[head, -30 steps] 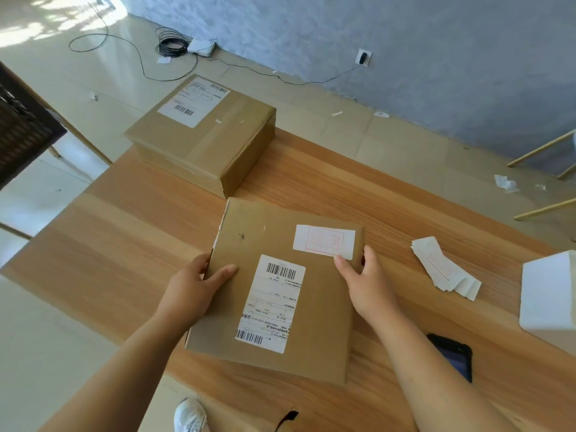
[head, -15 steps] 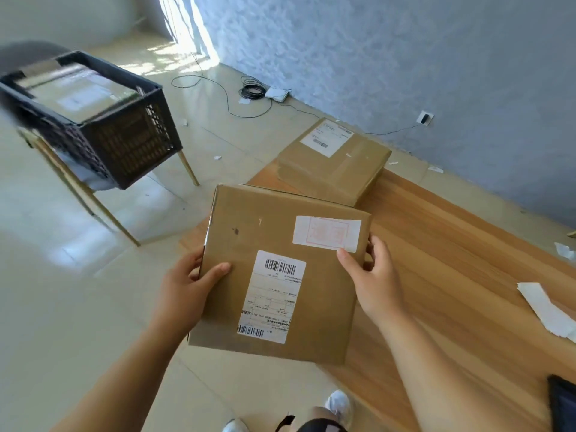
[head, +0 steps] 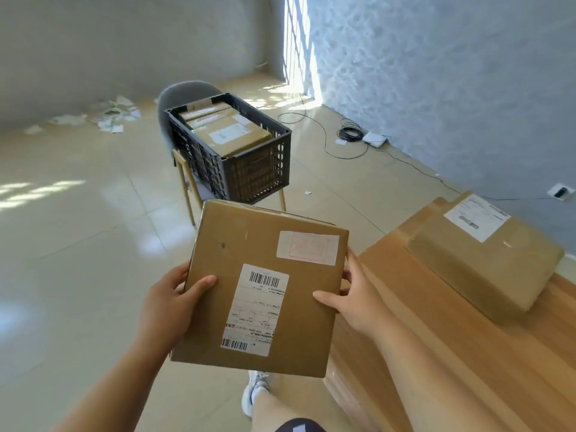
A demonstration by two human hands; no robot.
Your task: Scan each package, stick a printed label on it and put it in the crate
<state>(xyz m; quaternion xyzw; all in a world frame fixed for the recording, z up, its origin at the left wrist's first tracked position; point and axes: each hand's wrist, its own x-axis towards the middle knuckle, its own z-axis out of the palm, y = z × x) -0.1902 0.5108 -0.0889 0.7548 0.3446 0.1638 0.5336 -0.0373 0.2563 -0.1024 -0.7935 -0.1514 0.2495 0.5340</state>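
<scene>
Brown cardboard, the package (head: 265,291) hangs in the air over the floor, left of the table (head: 467,353), with a printed label (head: 308,247) and a barcode sheet on top. Your left hand (head: 170,302) clamps its left edge, thumb on top; your right hand (head: 355,299) clamps the right edge. Beyond it, the dark crate (head: 246,169) sits on a chair (head: 187,95), packages inside. A second box (head: 486,254) lies on the table.

The package (head: 265,291), lifted off the tabletop (head: 467,353), now hangs over the floor; the crate (head: 249,169) reaches upper centre.
</scene>
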